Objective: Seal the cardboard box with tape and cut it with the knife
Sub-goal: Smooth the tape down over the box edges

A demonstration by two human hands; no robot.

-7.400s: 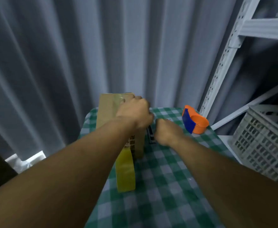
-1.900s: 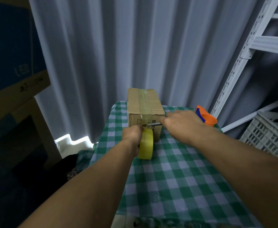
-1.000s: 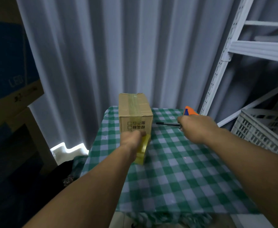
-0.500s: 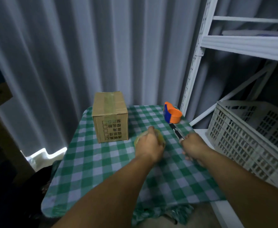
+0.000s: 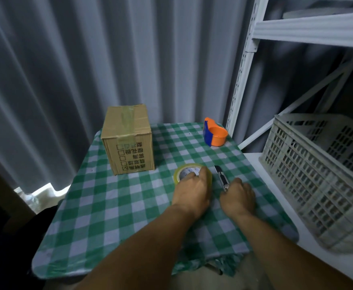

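A cardboard box [image 5: 129, 141] stands closed at the back left of the green checked table [image 5: 112, 206], with a strip of clear tape along its top seam and down its front. A yellow tape roll [image 5: 184, 173] lies flat on the cloth right of the box. My left hand [image 5: 192, 191] rests on the roll with fingers curled over it. A dark utility knife [image 5: 221, 177] lies on the cloth just right of the roll. My right hand [image 5: 239, 195] sits at its near end, fingers touching the handle.
An orange and blue tape dispenser [image 5: 215, 135] stands at the table's back right corner. A white metal rack [image 5: 246, 65] rises to the right, holding a grey plastic crate [image 5: 317, 176]. Grey curtains hang behind the table.
The tape roll came away from the box front and now lies flat on the cloth. My right hand brought the knife down from mid-air onto the table beside it.
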